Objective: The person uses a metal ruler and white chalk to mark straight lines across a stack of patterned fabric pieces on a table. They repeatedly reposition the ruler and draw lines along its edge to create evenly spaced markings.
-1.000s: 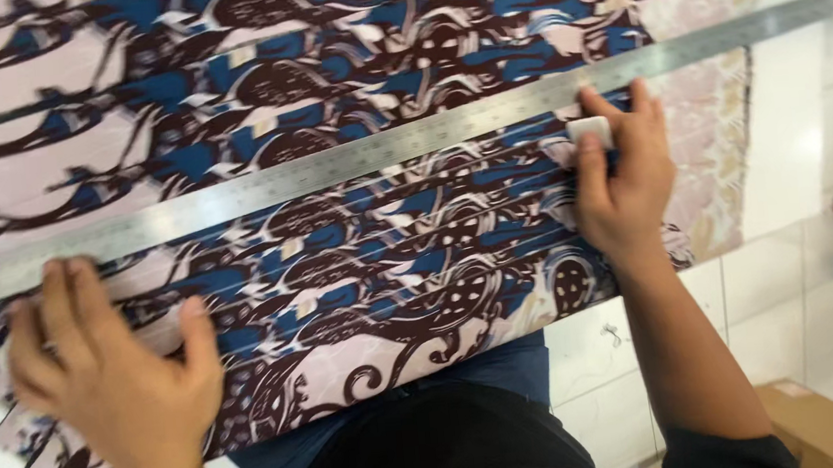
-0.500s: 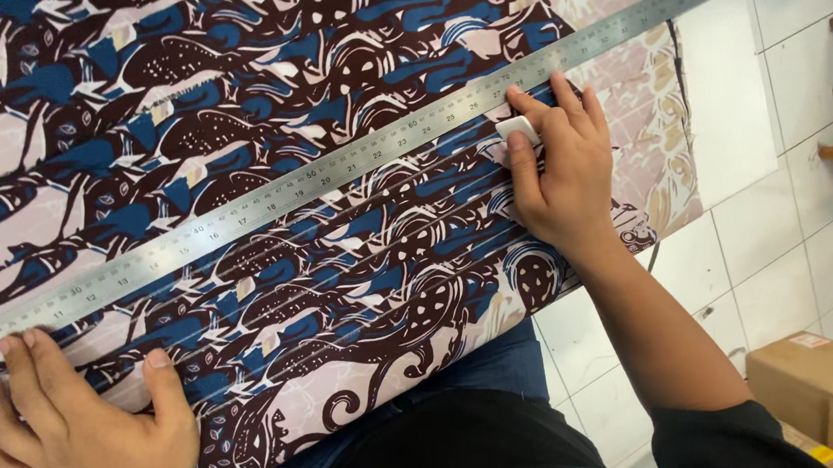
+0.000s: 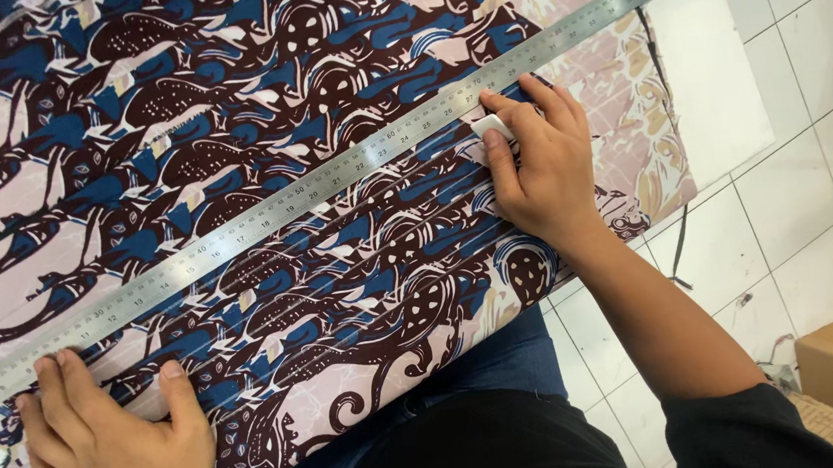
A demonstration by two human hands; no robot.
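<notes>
2 hands (image 3: 118, 441) (image 3: 536, 168) pinning steel ruler (image 3: 331, 176), long axis lower-left to upper-right

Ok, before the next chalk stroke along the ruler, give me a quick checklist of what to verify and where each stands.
1. Metal ruler lies flat across the patterned fabric: ok.
2. Left hand presses the ruler's near end: ok.
3. Right hand pinches the white chalk: ok.
4. Chalk touching the ruler's edge: ok.
5. Fabric smooth under the ruler: cannot tell.
6. Ruler aligned with the previous marked lines: cannot tell.
</notes>
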